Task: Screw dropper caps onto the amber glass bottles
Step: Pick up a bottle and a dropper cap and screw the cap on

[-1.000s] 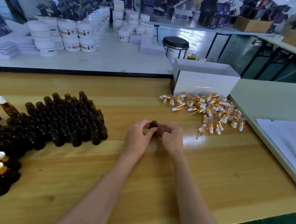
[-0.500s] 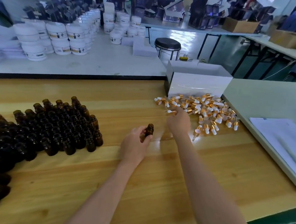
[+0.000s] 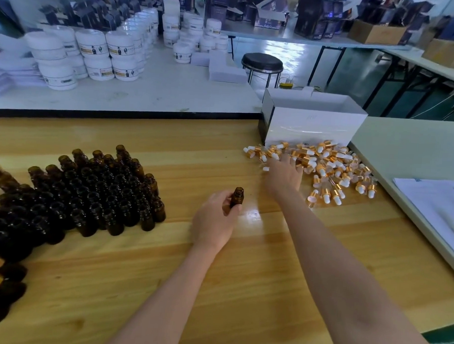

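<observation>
Centre frame, left hand (image 3: pixel 215 224) grips one small amber glass bottle (image 3: pixel 237 197) upright, open neck up so a cap can go straight on. At right, the right hand (image 3: pixel 283 172) sits over the pile of gold-collared white-bulb dropper caps (image 3: pixel 331 166) (fingers blurred, can't tell if pinching one). At left crowd the uncapped amber bottles (image 3: pixel 101 191), within reach.

No text can be read
Labels on the white jars (image 3: pixel 92 49) and print on the dark boxes (image 3: pixel 311 17) are too blurred.
</observation>
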